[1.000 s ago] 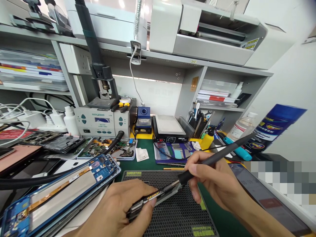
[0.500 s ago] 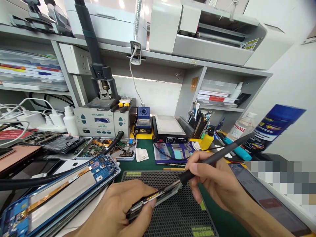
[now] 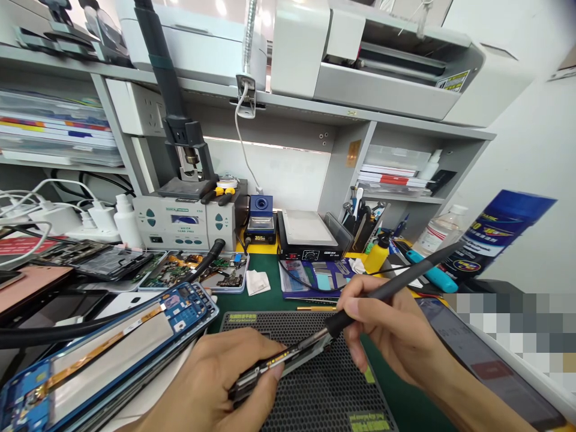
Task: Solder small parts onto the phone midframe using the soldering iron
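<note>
Over the black honeycomb mat (image 3: pixel 310 384), my left hand (image 3: pixel 225 378) grips a slim, dark phone part (image 3: pixel 288 365) between thumb and fingers. The part is tilted on edge, with small gold contacts showing along it; much of it is hidden by the hand. My right hand (image 3: pixel 382 324) is closed round the black handle of a soldering iron (image 3: pixel 400 279) in a pen-like grip. The iron's metal end reaches down to the part's upper edge, close to my left fingertips. Whether the very tip touches is too small to tell.
Left lies an opened blue phone (image 3: pixel 112 342), with a tray of circuit boards (image 3: pixel 245 276) behind it. A grey hot-air station (image 3: pixel 186 219), soldering station (image 3: pixel 261 231) and heating plate (image 3: pixel 310 231) stand at the back. Right are a phone (image 3: pixel 490 366) and a blue spray can (image 3: pixel 499 234).
</note>
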Demonstrator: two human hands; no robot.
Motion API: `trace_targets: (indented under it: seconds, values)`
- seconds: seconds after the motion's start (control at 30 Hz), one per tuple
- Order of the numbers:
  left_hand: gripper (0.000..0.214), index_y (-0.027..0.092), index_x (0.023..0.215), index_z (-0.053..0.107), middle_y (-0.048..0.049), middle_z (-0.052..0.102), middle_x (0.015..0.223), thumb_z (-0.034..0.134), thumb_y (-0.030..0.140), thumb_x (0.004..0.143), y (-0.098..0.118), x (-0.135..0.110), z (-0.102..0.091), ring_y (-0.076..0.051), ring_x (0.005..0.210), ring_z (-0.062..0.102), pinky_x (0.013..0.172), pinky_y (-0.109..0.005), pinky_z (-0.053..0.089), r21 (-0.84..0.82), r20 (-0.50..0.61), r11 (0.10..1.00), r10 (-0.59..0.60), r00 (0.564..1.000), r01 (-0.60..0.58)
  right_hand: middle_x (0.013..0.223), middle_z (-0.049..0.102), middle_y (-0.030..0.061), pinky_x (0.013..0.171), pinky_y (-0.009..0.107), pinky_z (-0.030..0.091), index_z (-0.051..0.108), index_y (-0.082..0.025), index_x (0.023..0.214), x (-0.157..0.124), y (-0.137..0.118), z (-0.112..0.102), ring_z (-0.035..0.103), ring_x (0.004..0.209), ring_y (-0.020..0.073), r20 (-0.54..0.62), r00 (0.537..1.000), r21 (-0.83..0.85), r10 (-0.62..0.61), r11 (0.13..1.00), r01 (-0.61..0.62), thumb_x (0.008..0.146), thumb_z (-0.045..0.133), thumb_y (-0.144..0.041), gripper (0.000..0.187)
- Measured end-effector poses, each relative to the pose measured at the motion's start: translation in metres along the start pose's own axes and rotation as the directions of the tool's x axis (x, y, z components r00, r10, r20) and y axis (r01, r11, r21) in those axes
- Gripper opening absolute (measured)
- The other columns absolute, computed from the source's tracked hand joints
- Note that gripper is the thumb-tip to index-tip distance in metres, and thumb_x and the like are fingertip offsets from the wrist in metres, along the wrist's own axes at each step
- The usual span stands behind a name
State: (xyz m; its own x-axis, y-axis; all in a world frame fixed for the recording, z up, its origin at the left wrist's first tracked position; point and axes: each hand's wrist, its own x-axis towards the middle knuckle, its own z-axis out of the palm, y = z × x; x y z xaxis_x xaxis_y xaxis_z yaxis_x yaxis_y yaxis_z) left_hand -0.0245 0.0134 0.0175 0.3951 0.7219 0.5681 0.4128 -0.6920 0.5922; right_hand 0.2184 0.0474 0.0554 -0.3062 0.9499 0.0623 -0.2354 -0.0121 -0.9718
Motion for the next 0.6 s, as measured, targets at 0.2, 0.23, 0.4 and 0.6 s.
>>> trace_targets:
  seconds: [0.2, 0.23, 0.4, 0.6]
  values:
    - [0.018, 0.024, 0.096, 0.079, -0.0014, 0.077, 0.073, 0.061, 0.026, 0.094, 0.002, 0.005, 0.003, -0.017, 0.066, 0.074, 0.063, -0.019, 0.060, 0.101, -0.066, 0.995, 0.016, 0.998, -0.009, 0.050, 0.066, 0.0006, 0.037, 0.016, 0.050, 0.070, -0.014, 0.073, 0.000, 0.000, 0.001, 0.062, 0.036, 0.0119, -0.004, 1.000, -0.015, 0.000, 1.000, 0.000, 0.082, 0.081, -0.030, 0.021]
    - [0.019, 0.024, 0.094, 0.079, -0.0023, 0.076, 0.071, 0.062, 0.031, 0.094, 0.002, 0.006, 0.004, -0.018, 0.065, 0.074, 0.061, -0.020, 0.060, 0.130, -0.084, 0.991, 0.026, 0.996, -0.015, 0.050, 0.067, 0.0006, 0.037, 0.016, 0.050, 0.070, -0.014, 0.073, 0.000, 0.000, 0.001, 0.062, 0.036, 0.0116, -0.007, 1.000, -0.017, -0.002, 1.000, 0.002, 0.083, 0.081, -0.029, 0.021]
    - [0.025, 0.024, 0.094, 0.080, -0.0036, 0.075, 0.068, 0.062, 0.042, 0.093, 0.002, 0.012, 0.006, -0.019, 0.064, 0.074, 0.060, -0.020, 0.061, 0.202, -0.142, 0.979, 0.057, 0.988, -0.027, 0.049, 0.066, 0.0003, 0.037, 0.016, 0.049, 0.070, -0.015, 0.073, 0.000, 0.000, 0.001, 0.062, 0.036, 0.0112, 0.001, 1.000, -0.018, -0.010, 1.000, 0.010, 0.084, 0.081, -0.030, 0.021]
    - [0.018, 0.025, 0.098, 0.078, -0.0009, 0.078, 0.075, 0.061, 0.027, 0.093, 0.001, 0.005, 0.003, -0.016, 0.068, 0.075, 0.064, -0.018, 0.060, 0.133, -0.088, 0.991, 0.031, 0.996, -0.019, 0.049, 0.066, 0.0004, 0.037, 0.016, 0.049, 0.070, -0.015, 0.073, -0.001, 0.001, 0.000, 0.061, 0.036, 0.0113, 0.004, 1.000, -0.028, -0.005, 1.000, 0.005, 0.083, 0.081, -0.031, 0.022]
